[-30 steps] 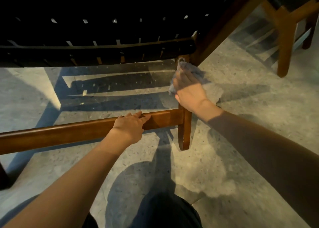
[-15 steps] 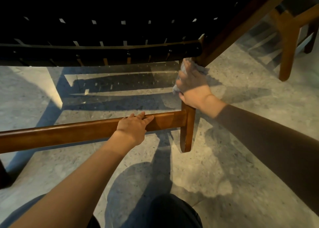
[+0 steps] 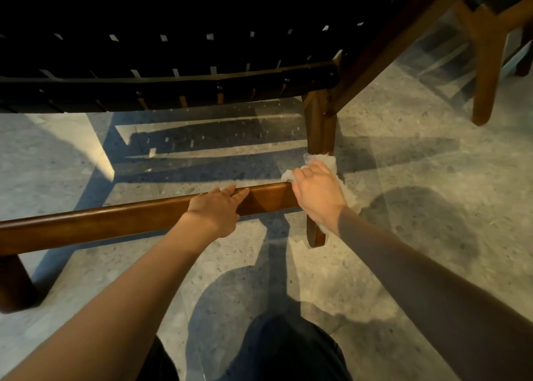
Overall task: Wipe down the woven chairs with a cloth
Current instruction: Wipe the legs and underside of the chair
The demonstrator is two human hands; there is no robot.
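While the left hand rests on the long brown wooden crossbar, with its fingers almost straight and laid over the top edge, the right hand grips a pale crumpled cloth against the brown wooden chair leg. The right hand is at 3 o'clock from the left hand, just beside it, at the place where the crossbar meets the leg. Its fingers are curled on the cloth. Parts of the cloth show above the knuckles at 12 o'clock and under the wrist at 5 o'clock. The lower end of the leg shows below this hand at 6 o'clock.

The black woven seat fills the view at 12 o'clock, apart from both hands. A second wooden chair stands at 2 o'clock, well apart, on the grey speckled floor. The person's dark trousers show at 6 o'clock.
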